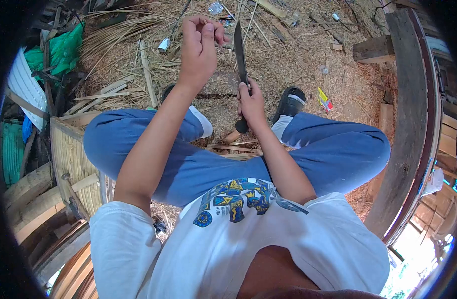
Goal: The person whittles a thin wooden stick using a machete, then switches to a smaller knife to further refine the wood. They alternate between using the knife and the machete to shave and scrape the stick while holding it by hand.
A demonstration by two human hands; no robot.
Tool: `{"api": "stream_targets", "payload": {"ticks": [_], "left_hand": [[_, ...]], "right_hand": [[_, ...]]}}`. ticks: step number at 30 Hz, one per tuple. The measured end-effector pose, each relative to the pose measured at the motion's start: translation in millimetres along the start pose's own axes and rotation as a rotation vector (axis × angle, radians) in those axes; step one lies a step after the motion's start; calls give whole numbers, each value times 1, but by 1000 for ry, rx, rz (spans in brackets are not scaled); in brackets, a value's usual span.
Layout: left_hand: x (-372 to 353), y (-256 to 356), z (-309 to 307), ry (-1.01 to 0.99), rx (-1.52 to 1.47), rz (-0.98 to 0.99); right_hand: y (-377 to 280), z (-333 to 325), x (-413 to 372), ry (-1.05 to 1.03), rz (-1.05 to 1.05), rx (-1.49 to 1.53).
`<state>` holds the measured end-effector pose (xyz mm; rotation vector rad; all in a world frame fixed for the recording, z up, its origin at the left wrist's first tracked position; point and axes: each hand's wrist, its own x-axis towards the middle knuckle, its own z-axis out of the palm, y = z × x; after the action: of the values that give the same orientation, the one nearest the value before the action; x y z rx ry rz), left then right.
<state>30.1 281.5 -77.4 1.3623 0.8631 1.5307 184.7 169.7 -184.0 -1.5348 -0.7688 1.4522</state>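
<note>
My right hand (252, 103) is wrapped round the dark handle of a machete (241, 52). Its long blade points away from me, and the rounded handle end sticks out below my fist. To the left and farther forward, my left hand (199, 52) is raised, with the fingers curled in and the thumb pressed towards them. Whatever it may pinch is too small or hidden to name. The blade stands just right of its fingertips, apart from them. Beneath both hands lies ground covered in wood shavings (223, 70).
A bundle of thin strips (116, 35) lies at the upper left, with loose wood slats (148, 74) nearby. On the right runs a long timber beam (405, 114). A yellow and red wrapper (324, 99) lies by my sandal (290, 103). Green sheeting (59, 50) hangs at the left.
</note>
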Motion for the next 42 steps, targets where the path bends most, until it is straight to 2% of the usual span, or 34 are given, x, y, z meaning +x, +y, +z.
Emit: {"api": "stream_targets", "payload": {"ticks": [3,5,12,15,18,20,23,26,29,32,34,40,41,42], "left_hand": [[8,6,-3,26,3,72],[8,2,-9,18,5,83],[12,7,-15,31,154,-18],[9,7,-17,42,181,-3],[7,13,-15,72,190,-46],[5,24,-12,81,279,-58],[2,28,-11,62,292,-67],[0,35,-11,-10,254,-110],[5,54,-17,-109,396,-193],[8,50,-26,-153,501,-102],[9,48,-23,-91,437,-82],[14,31,-33,51,401,-94],[17,26,-37,66,377,-105],[19,24,-39,79,388,-116]], "right_hand": [[-13,5,3,27,-59,16],[-16,3,2,-3,-28,-11],[-26,11,-5,-4,-61,1],[-23,15,-4,-2,-225,-151],[-65,27,-30,-22,-109,-24],[-63,29,-31,-11,-231,-87],[-62,29,-32,4,-309,-175],[-53,26,-33,14,-229,-215],[-13,16,-19,53,-117,-355],[21,3,-5,87,13,-473],[31,-4,0,111,80,-495],[4,15,-9,76,-267,-502],[20,10,-6,76,-240,-548],[29,4,-7,53,-127,-585]]}}
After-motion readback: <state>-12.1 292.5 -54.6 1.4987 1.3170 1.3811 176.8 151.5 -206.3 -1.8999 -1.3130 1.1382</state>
